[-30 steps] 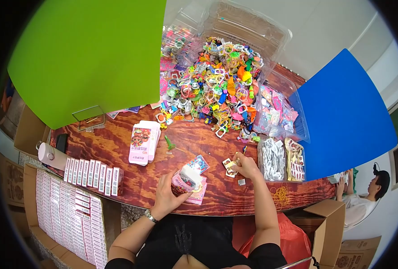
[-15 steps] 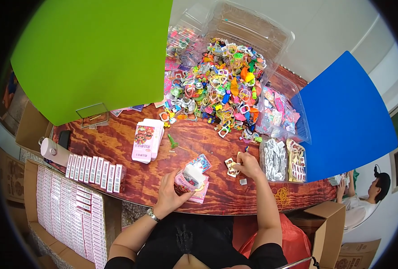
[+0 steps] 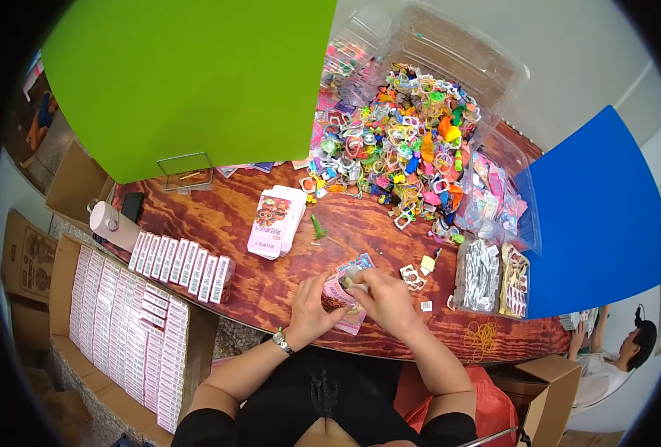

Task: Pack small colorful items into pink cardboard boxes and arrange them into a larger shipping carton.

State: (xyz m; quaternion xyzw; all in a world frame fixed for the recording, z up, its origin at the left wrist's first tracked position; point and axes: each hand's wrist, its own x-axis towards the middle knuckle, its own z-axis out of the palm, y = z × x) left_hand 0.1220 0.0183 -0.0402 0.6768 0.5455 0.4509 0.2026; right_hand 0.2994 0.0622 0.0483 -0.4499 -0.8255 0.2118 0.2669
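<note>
Both hands are now meeting on the small pink box (image 3: 343, 296): the left hand (image 3: 312, 316) is gripping it, while the right hand (image 3: 385, 298), having come over from the small white pieces (image 3: 414, 276), is closing fingers over its top.

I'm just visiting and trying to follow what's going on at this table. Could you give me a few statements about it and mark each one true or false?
1. Both hands meet at a small pink box near the table's front edge. True: the left hand and the right hand are both on it.
2. The left wrist is bare. False: it wears a wristwatch.
3. A row of pink boxes stands upright on the table to the person's left. True.
4. The heap of colourful plastic trinkets lies on the floor. False: it is piled on the far side of the table.
5. The cardboard carton at the left is filled with pink boxes. True.
</note>
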